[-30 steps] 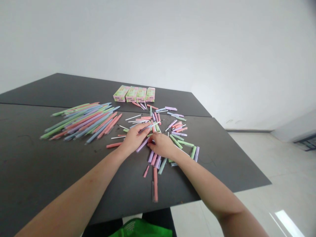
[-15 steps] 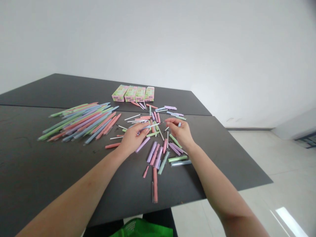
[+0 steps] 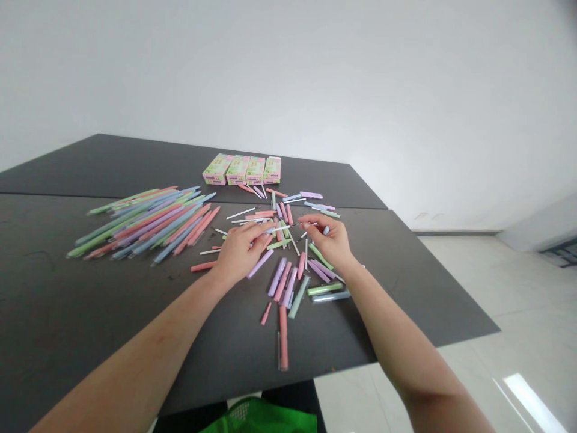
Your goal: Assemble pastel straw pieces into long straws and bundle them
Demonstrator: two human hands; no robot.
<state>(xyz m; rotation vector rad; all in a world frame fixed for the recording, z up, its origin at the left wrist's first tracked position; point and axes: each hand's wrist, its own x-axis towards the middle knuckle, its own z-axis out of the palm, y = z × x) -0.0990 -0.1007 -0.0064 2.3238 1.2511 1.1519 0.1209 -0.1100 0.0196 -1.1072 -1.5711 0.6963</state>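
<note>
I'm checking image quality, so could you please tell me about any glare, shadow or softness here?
In the head view, bright glare on the floor at lower right; head view, soft shadow on the table; head view, small print on the boxes unreadable and the pen piece in the left hand soft in detail.

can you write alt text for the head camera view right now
A person's left hand holds a thin blue-and-white pen part and their right hand a small blue piece, above a dark table. Pastel pen parts lie scattered around, with a pile of pastel pens to the left and four small boxes in a row farther back.
</note>
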